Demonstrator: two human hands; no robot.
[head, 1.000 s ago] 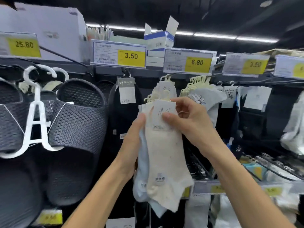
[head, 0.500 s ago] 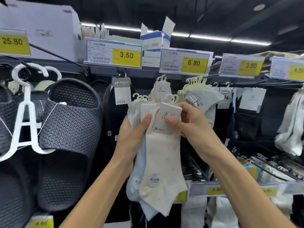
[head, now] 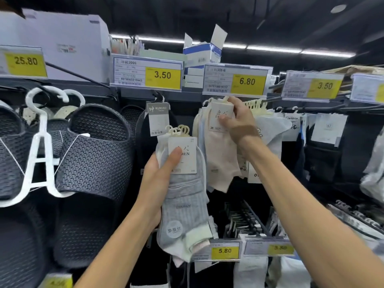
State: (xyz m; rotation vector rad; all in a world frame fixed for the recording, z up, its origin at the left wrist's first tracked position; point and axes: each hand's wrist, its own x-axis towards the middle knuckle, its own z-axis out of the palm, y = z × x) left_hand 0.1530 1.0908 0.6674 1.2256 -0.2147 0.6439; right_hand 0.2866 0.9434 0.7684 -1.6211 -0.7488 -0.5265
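My left hand (head: pixel 158 179) grips a stack of sock pairs (head: pixel 185 206) in front of the rack, a grey pair on top with a white card label under my thumb. Cream plastic hooks stick up from the stack. My right hand (head: pixel 239 123) is raised to the peg under the 6.80 price tag (head: pixel 236 82) and pinches the card label of a cream sock pair (head: pixel 220 163). That pair hangs at the peg with other pale socks behind it.
Dark grey slippers (head: pixel 91 159) on white hangers fill the left of the rack. Black socks (head: pixel 153 134) hang under the 3.50 tag. More white and black socks hang at right. Lower pegs carry price tags 5.80 and 3.50. Boxes stand on the top shelf.
My right hand has lifted the cream pair off the stack up to the peg under the 6.80 tag. My left hand stays low with the remaining stack, a grey pair now on top.
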